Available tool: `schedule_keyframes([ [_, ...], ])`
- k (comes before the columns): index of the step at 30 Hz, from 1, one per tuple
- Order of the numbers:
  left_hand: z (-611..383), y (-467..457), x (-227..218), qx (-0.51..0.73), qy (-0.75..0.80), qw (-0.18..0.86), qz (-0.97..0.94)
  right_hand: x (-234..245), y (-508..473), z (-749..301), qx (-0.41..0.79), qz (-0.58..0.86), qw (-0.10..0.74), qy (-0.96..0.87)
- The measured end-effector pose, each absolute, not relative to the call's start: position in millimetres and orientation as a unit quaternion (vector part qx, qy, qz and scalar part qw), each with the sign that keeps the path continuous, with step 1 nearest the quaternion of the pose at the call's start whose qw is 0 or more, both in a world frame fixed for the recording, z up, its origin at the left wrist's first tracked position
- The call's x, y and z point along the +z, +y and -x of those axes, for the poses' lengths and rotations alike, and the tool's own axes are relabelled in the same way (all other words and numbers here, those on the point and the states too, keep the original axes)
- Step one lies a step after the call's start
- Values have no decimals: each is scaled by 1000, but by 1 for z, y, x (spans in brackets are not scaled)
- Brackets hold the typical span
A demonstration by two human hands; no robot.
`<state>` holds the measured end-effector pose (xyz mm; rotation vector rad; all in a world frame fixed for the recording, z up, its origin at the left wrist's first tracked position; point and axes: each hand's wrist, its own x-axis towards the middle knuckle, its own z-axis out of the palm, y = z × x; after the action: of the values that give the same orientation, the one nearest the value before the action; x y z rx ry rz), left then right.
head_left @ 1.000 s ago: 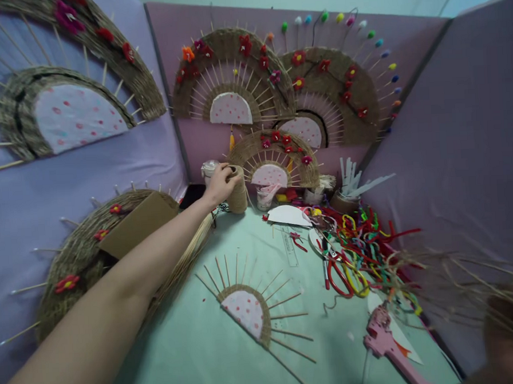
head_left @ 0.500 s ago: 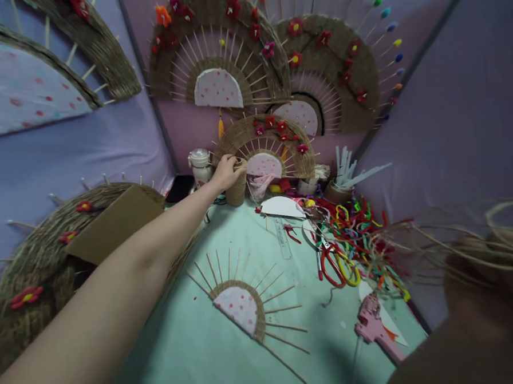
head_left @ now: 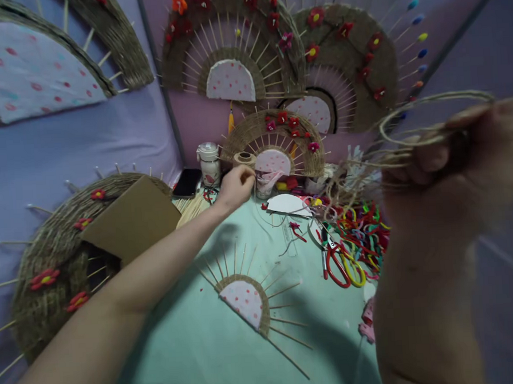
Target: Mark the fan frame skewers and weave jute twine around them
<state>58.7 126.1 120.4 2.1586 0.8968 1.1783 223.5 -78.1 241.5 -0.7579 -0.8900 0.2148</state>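
My left hand (head_left: 235, 188) reaches to the back of the table, fingers closed around the lower part of a jute twine spool (head_left: 244, 160). My right hand (head_left: 457, 164) is raised close to the camera on the right, blurred, its fingers closed on loose loops of jute twine (head_left: 411, 121). A thin strand trails from the loops down toward the table. A small half-woven fan (head_left: 245, 298) with a pink dotted centre and bare wooden sticks lies on the green table (head_left: 195, 344) between my arms.
Finished woven fans with red flowers (head_left: 275, 139) lean against the purple walls. A brown cardboard piece (head_left: 131, 218) rests on a large fan at left. Red scissors (head_left: 335, 265), coloured pipe cleaners (head_left: 364, 232), a white bottle (head_left: 208, 163), a black phone (head_left: 188, 182).
My right hand rose from the lower right to mid-height with the twine loops. My left hand slid from the spool's top down to its side.
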Motion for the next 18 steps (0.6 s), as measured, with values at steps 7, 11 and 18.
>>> schedule_keyframes([
  [7,-56,47,89,162,329,435,-822,272,-35,-196,156,289,827,-455],
  [11,-79,22,80,166,278,596,-735,272,-11,-203,134,328,812,-464],
  [18,-20,38,111,235,345,585,-696,199,20,-268,-3,663,572,-483],
])
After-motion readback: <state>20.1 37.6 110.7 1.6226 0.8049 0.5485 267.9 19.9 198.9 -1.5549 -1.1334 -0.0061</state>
